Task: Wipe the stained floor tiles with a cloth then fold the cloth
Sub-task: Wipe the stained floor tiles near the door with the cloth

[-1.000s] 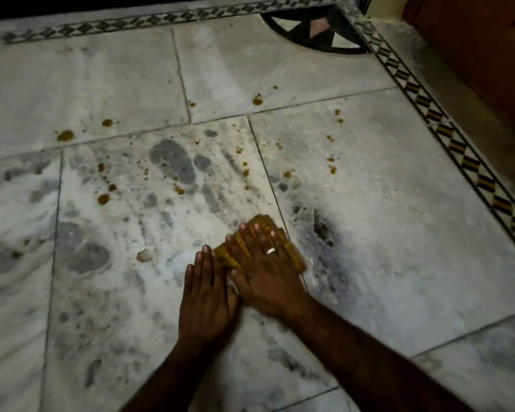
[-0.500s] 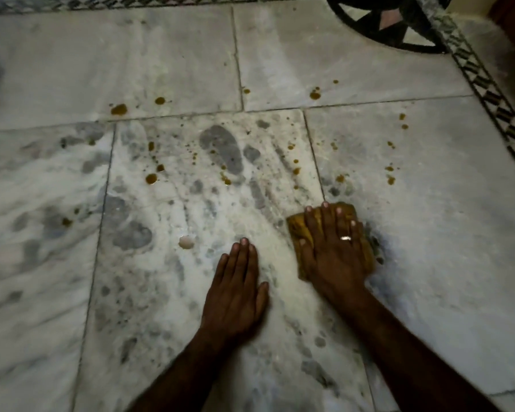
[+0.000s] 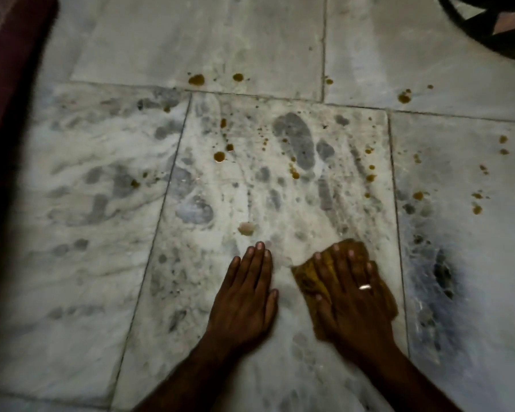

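My right hand (image 3: 350, 295) lies flat, palm down, on a mustard-yellow cloth (image 3: 305, 279) and presses it onto the white marble floor tile (image 3: 250, 292). The cloth shows only around my fingers and at the hand's edges. My left hand (image 3: 244, 295) rests flat on the bare tile just left of the cloth, fingers together, holding nothing. Brown stain drops (image 3: 219, 156) are scattered over the tiles beyond both hands, with bigger drops (image 3: 196, 80) near the far grout line. A pale blob (image 3: 246, 228) sits just ahead of my left fingertips.
Grey smudges and footprint-like marks (image 3: 295, 138) cover the middle tile. A dark sooty patch (image 3: 442, 275) lies on the tile to the right of the cloth. A dark red object (image 3: 9, 69) fills the upper left corner. A black inlay pattern (image 3: 488, 28) sits at the top right.
The view has shifted left and nearer to the floor. My right hand with the cloth has slid back left toward my left hand, off the grout line.
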The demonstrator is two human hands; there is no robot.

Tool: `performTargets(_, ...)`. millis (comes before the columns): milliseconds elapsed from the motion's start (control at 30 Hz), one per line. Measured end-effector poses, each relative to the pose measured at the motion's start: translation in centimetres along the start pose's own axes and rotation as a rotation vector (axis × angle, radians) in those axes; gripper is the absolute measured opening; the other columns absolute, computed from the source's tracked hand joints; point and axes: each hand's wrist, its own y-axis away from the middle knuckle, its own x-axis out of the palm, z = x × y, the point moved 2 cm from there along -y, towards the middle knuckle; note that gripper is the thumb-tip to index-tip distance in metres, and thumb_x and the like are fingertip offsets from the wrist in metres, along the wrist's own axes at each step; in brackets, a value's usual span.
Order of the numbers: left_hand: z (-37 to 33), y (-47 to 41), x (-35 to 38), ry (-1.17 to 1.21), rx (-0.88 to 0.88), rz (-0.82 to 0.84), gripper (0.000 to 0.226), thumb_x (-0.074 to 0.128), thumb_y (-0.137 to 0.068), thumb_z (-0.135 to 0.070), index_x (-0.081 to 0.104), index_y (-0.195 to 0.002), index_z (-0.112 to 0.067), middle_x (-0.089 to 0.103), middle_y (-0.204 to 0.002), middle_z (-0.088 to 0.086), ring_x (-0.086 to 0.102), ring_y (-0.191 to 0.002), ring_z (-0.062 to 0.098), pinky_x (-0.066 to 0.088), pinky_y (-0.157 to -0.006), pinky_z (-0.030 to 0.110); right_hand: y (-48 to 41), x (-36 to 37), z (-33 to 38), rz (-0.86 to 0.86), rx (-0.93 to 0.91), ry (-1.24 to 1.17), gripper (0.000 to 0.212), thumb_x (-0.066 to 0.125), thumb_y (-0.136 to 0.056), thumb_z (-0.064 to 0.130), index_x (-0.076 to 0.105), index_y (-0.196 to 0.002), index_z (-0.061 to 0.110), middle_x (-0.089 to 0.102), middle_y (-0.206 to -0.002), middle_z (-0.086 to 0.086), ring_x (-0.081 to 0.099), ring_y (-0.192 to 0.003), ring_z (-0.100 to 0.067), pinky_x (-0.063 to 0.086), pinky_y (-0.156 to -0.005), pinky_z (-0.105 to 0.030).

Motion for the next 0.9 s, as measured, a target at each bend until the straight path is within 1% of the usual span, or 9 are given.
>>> performTargets(100, 1.9, 0.2, -0.3, 0.004, -0.082, 0.015, 0.066, 0.038, -0.1, -0.037, 0.031, -0.155, -0.001, 0.025, -0.164, 0.018, 0.021, -0.154, 0.029, 0.015, -0.125, 0.045, -4.5, 0.4, 0.3, -0.024, 0.146, -0.036, 0.065, 0.035, -0.098, 0.042, 0.03, -0.16, 0.021, 0.027, -0.166, -0.014, 0.022, -0.153, -0.035, 0.015, -0.124, -0.055)
performTargets(200, 3.7, 0.3, -0.5, 0.009, -0.144, 0.038, 0.067, 0.036, -0.1, -0.037, 0.03, -0.155, 0.0, 0.024, -0.164, 0.019, 0.02, -0.154, 0.031, 0.015, -0.125, 0.046, -9.4, 1.0, 3.1, -0.009, 0.144, -0.059, 0.066, 0.031, -0.099, 0.046, 0.027, -0.161, 0.023, 0.022, -0.169, -0.012, 0.017, -0.156, -0.033, 0.011, -0.126, -0.054)
performTargets(333, 7.0, 0.4, -1.1, -0.001, -0.281, 0.028, 0.067, 0.032, -0.1, -0.037, 0.03, -0.154, 0.002, 0.025, -0.164, 0.02, 0.024, -0.152, 0.032, 0.016, -0.124, 0.047, -12.8, 1.3, 8.6, 0.009, 0.019, -0.103, 0.064, 0.031, -0.101, 0.047, 0.027, -0.161, 0.025, 0.023, -0.168, -0.012, 0.016, -0.156, -0.034, 0.017, -0.123, -0.06)
performTargets(467, 9.4, 1.2, -1.2, 0.002, -0.326, -0.019, 0.065, 0.033, -0.1, -0.034, 0.031, -0.153, 0.003, 0.027, -0.163, 0.021, 0.026, -0.151, 0.033, 0.016, -0.124, 0.047, -10.9, 1.7, 13.8, 0.003, -0.192, -0.116, 0.066, 0.044, -0.099, 0.044, 0.031, -0.16, 0.022, 0.025, -0.168, -0.013, 0.016, -0.157, -0.034, 0.019, -0.123, -0.06)
performTargets(567, 11.3, 2.9, -1.4, -0.039, -0.351, -0.042, 0.066, 0.035, -0.098, -0.032, 0.032, -0.153, 0.003, 0.028, -0.162, 0.022, 0.028, -0.151, 0.034, 0.019, -0.123, 0.049, -7.4, 1.3, 13.7, -0.005, -0.329, -0.118, 0.067, 0.052, -0.096, 0.043, 0.036, -0.158, 0.024, 0.028, -0.167, -0.009, 0.02, -0.156, -0.031, 0.023, -0.124, -0.056)
performTargets(633, 12.5, 4.1, -1.7, -0.033, -0.392, -0.029, 0.066, 0.034, -0.098, -0.034, 0.029, -0.155, 0.0, 0.025, -0.164, 0.018, 0.025, -0.152, 0.031, 0.016, -0.124, 0.047, -5.9, 1.0, 11.5, 0.011, -0.378, -0.092, 0.063, 0.05, -0.096, 0.044, 0.039, -0.157, 0.027, 0.031, -0.165, -0.007, 0.025, -0.155, -0.031, 0.024, -0.123, -0.056)
performTargets(733, 13.0, 4.9, -1.9, -0.008, -0.394, -0.024, 0.066, 0.035, -0.099, -0.034, 0.028, -0.156, -0.002, 0.023, -0.165, 0.016, 0.022, -0.154, 0.029, 0.018, -0.124, 0.047, -8.6, 1.0, 9.2, -0.004, -0.255, -0.037, 0.063, 0.041, -0.096, 0.044, 0.041, -0.155, 0.023, 0.034, -0.163, -0.013, 0.032, -0.151, -0.037, 0.019, -0.123, -0.055)
performTargets(800, 13.0, 4.8, -2.0, 0.013, -0.399, -0.029, 0.066, 0.036, -0.099, -0.034, 0.027, -0.156, -0.002, 0.022, -0.166, 0.016, 0.019, -0.154, 0.028, 0.02, -0.123, 0.048, -12.8, 1.4, 10.4, 0.003, -0.144, -0.062, 0.064, 0.036, -0.097, 0.043, 0.039, -0.156, 0.02, 0.033, -0.164, -0.014, 0.029, -0.152, -0.037, 0.016, -0.123, -0.054)
performTargets(900, 13.1, 4.8, -2.2, 0.035, -0.399, -0.048, 0.067, 0.037, -0.098, -0.032, 0.028, -0.155, 0.001, 0.022, -0.165, 0.018, 0.019, -0.154, 0.03, 0.022, -0.122, 0.048, -18.6, 2.2, 15.6, -0.012, -0.176, -0.133, 0.063, 0.036, -0.099, 0.044, 0.039, -0.157, 0.02, 0.034, -0.164, -0.014, 0.026, -0.153, -0.036, 0.016, -0.123, -0.056)
